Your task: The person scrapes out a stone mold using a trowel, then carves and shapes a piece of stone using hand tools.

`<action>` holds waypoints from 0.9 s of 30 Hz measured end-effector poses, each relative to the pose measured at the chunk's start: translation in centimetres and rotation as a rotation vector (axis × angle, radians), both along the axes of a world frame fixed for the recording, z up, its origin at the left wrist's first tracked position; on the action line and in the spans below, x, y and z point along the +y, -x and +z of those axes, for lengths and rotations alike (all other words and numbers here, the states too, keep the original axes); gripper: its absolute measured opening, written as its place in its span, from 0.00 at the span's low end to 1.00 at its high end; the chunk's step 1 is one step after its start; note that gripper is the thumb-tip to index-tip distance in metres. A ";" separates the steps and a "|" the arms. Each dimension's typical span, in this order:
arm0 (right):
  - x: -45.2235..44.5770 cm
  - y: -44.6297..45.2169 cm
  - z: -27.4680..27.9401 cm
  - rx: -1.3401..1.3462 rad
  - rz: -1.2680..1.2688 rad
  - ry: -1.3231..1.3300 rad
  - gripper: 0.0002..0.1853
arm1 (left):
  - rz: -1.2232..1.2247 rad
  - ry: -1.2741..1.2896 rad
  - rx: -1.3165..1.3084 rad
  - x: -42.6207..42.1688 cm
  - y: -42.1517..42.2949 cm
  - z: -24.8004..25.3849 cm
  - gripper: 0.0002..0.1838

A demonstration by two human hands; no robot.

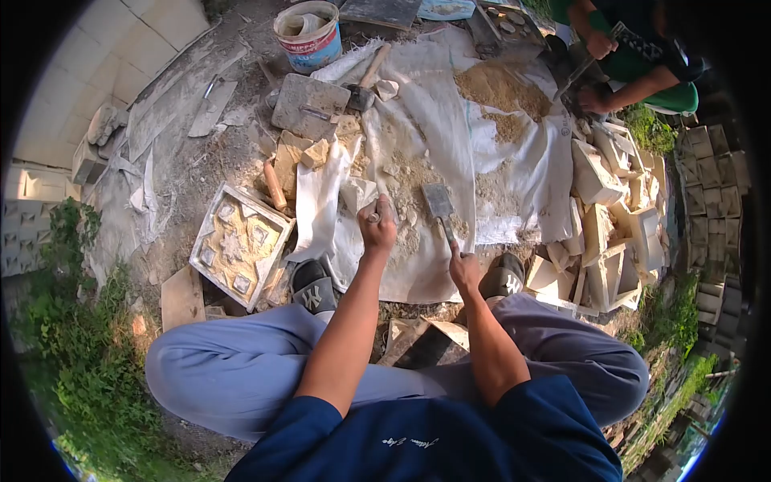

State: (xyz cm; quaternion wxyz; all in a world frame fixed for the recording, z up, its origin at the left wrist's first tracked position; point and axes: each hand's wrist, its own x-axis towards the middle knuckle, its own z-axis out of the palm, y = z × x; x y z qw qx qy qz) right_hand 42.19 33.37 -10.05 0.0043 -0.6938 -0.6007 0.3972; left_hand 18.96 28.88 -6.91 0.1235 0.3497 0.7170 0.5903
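Observation:
My right hand (463, 267) is closed around the handle of a small trowel (438, 200). Its flat square blade points away from me over crumbly pale rubble (405, 181) on a white woven sack sheet (426, 269). To its left, my left hand (378, 225) is closed, with its fingers curled. A pale chunk (358, 194) lies right at those fingers; whether they grip it or something else is hard to make out. Left of my feet sits a square mould frame (243, 246) with sandy material and several small square pieces inside.
A paint bucket (307, 36), a hammer (369, 83) and a flat metal plate (310, 107) lie beyond my hands. Pale hollow blocks (614, 233) are heaped at right. Near a sand pile (506, 90), another person's hand (598, 100) works. A brown cylindrical piece (275, 185) rests beside the frame.

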 end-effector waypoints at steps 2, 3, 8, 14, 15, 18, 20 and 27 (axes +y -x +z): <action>0.1 0.4 0.9 0.066 -0.039 -0.064 0.40 | 0.000 -0.016 -0.056 0.0 -0.2 0.5 0.16; 0.0 0.5 1.3 0.131 -0.070 -0.123 0.39 | 0.005 -0.016 -0.134 -0.2 -0.2 0.4 0.15; -2.1 -0.1 1.7 0.114 -0.015 -0.186 0.37 | -0.003 0.006 -0.004 0.0 -0.1 -0.5 0.16; -1.8 -1.1 0.1 -0.091 0.013 -0.095 0.40 | -0.004 -0.001 -0.142 -0.3 -0.5 2.2 0.21; -1.5 -1.0 0.8 -0.094 0.010 -0.096 0.40 | 0.013 -0.031 -0.279 -0.2 -0.8 2.6 0.22; -1.2 0.2 2.8 0.117 -0.044 -0.203 0.38 | 0.021 -0.034 -0.181 0.0 -0.8 1.9 0.24; -1.6 0.5 3.1 0.139 -0.028 -0.237 0.37 | 0.026 -0.010 -0.169 -0.1 -0.7 1.3 0.24; -2.1 -0.9 2.0 -0.100 0.077 0.046 0.41 | 0.018 0.024 0.076 0.2 -0.5 1.7 0.24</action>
